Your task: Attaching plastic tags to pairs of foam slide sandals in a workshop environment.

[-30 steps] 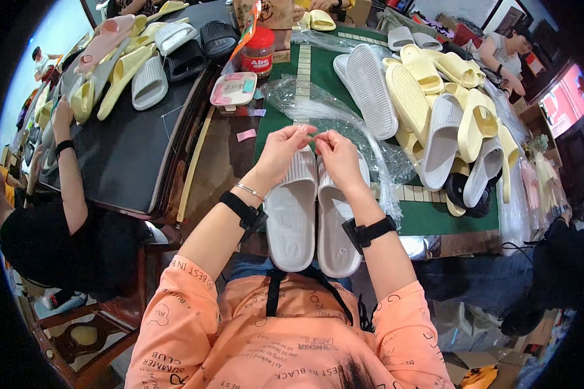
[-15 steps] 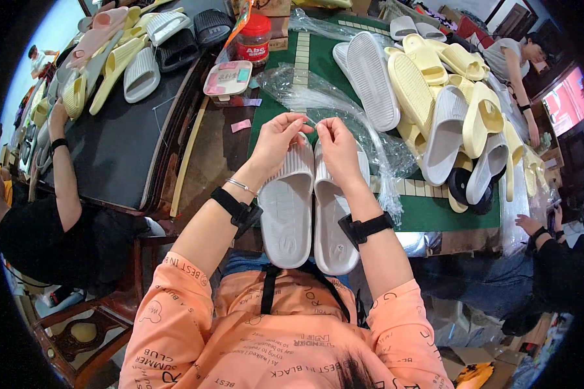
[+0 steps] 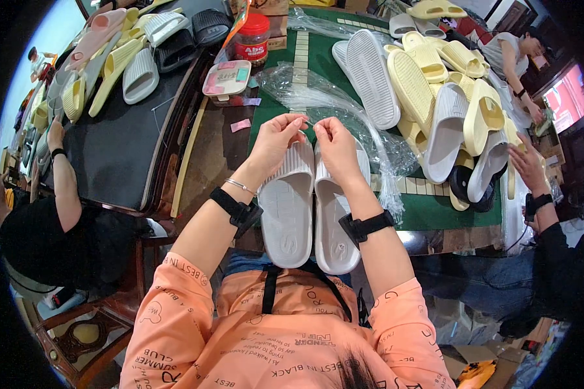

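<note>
Two light grey slippers lie side by side in front of me, the left slipper (image 3: 287, 220) and the right slipper (image 3: 337, 236), with toes pointing away. My left hand (image 3: 282, 137) is closed in a pinch above the left slipper's ribbed strap. Close beside it, over the right slipper's strap, my right hand (image 3: 336, 144) pinches too. A thin strand (image 3: 309, 122) spans the small gap between my fingertips; its ends are hidden in the fingers. Just right of my hands, a bundle of thin white plastic strands (image 3: 384, 162) rests on a clear plastic bag (image 3: 344, 107).
Grey and yellow slippers (image 3: 412, 94) are heaped at the right on the green mat (image 3: 276, 84). At the left, more slippers (image 3: 117, 61) cover a black-topped table (image 3: 123, 142). A red-lidded jar (image 3: 252, 40) and plastic box (image 3: 227, 81) stand ahead. Co-workers' hands (image 3: 529, 165) reach in from both sides.
My hands stay almost in place, still pinching close together. At the right, a co-worker's hand has come up to the slipper heap. A yellow slipper now shows at the heap's far end.
</note>
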Tool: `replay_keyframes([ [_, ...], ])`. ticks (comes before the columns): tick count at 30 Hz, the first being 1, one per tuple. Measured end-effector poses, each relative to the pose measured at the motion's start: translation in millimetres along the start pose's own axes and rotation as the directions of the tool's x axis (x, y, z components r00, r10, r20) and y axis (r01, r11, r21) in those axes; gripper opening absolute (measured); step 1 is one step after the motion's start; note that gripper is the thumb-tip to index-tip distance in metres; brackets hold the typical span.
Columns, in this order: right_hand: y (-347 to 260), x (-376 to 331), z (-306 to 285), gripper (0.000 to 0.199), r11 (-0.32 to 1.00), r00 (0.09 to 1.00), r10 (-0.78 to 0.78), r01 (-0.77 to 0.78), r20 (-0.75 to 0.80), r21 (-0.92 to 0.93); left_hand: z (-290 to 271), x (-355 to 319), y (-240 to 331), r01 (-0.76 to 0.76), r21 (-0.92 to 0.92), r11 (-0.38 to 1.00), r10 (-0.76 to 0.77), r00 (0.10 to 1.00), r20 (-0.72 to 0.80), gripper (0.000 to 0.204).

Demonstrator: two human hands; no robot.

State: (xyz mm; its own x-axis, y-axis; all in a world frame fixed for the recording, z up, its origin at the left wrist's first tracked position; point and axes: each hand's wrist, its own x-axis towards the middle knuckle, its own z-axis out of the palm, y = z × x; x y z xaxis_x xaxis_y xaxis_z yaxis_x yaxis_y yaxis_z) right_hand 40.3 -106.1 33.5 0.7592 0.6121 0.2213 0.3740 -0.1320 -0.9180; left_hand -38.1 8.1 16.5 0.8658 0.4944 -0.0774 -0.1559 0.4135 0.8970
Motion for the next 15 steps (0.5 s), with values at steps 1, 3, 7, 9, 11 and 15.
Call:
replay_keyframes([
  [1,0.6,-0.2,0.6,0.014,1.0,1.0,-0.005,0.005,0.0,0.019,-0.3,-0.2,-0.1,0.0,0.011,1.0,0.0,1.0,0.003,0.015],
  [3,1.7,0.0,0.5,0.015,0.999,1.0,-0.01,0.01,-0.001,0.039,0.2,-0.2,0.2,0.0,0.023,1.0,0.0,1.0,0.006,0.015],
  [7,2.5,1.1,-0.8,0.015,0.996,1.0,0.024,-0.026,0.019,0.09,2.9,-1.4,2.3,0.006,0.047,0.999,-0.006,1.0,0.013,0.016],
  [9,2.5,1.4,-0.6,0.015,0.99,0.999,0.037,-0.041,0.031,0.138,3.0,-2.7,2.7,0.006,0.034,0.999,-0.007,1.0,0.01,0.016],
  [11,3.7,1.4,-0.3,0.015,0.964,0.995,0.053,-0.074,0.087,0.255,3.2,-4.2,3.4,0.0,-0.003,1.0,0.0,1.0,0.008,0.016],
  [15,6.8,2.7,-2.0,0.015,0.928,0.991,0.053,-0.095,0.124,0.361,2.1,-5.8,3.6,0.029,-0.057,0.998,-0.027,0.999,0.022,0.015],
])
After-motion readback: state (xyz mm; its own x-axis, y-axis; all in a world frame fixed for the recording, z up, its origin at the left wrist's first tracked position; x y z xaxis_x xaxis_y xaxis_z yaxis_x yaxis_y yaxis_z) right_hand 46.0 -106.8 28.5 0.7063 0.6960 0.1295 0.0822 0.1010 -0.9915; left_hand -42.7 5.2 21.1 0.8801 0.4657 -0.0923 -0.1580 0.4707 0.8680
